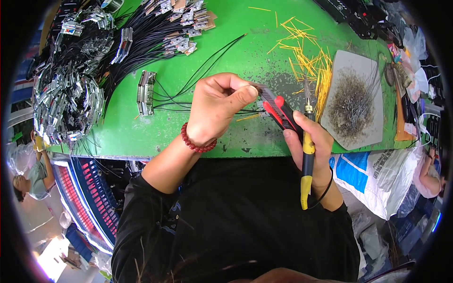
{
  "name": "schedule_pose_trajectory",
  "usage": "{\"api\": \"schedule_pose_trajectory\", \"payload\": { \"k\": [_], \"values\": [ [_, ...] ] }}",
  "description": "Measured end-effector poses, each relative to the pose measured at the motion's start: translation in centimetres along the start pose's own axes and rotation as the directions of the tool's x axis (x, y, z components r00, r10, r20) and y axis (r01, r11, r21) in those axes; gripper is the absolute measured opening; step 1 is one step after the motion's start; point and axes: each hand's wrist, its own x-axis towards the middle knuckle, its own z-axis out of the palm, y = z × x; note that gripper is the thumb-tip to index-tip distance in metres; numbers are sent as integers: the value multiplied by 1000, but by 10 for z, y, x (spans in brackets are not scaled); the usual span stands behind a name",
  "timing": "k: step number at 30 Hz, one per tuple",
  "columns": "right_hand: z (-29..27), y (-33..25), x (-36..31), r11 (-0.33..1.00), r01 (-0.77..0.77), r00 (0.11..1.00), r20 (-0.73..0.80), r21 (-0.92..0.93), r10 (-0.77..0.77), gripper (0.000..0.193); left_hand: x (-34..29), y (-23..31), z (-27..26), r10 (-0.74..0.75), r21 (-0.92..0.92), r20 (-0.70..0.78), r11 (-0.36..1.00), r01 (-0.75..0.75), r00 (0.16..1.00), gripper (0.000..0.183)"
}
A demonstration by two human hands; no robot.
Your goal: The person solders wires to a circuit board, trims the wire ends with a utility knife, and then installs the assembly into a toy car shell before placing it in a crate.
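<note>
My left hand (214, 106), a red bead bracelet at its wrist, is closed in a pinch at the blade end of a red-and-black utility knife (284, 113). What lies between these fingertips is hidden. Thumb and finger of my right hand (317, 137) grip the knife's handle. A yellow-and-black soldering iron (307, 155) lies across that same hand, its tip pointing away from me. Left of my left hand, a silver metal part (146, 93) rests on the green table (226, 137); thin black wires run from it past that hand.
Bundled black cables (153, 45) with metal ends fill the far left, beside a heap of silver connectors (71, 104). Yellow tubing pieces (302, 40) lie scattered behind the soldering iron. A grey mat (354, 94) with dark residue sits right. Other people are at both sides.
</note>
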Motion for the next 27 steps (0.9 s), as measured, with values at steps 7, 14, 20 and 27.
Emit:
{"api": "schedule_pose_trajectory", "payload": {
  "k": [7, 14, 20, 27],
  "values": [
    [-8, 5, -1, 999, -26, 1000, -15, 23, 26, 39, 6, -7, 9, -12, -9, -8, 1000, 12, 1000, 7],
    [-70, 33, -12, 966, -176, 965, -227, -191, 131, 36, 3, -8, 4, 74, 323, -69, 945, -48, 995, 5],
    [-211, 112, -58, 535, -620, 769, -582, -574, 266, 30, 3, -7, 5, 26, 363, 27, 931, -34, 999, 3],
    [-318, 209, -80, 108, -533, 835, -502, -839, 226, 36, 7, -7, 18, -36, 626, -59, 777, 65, 998, 11]
  ]
}}
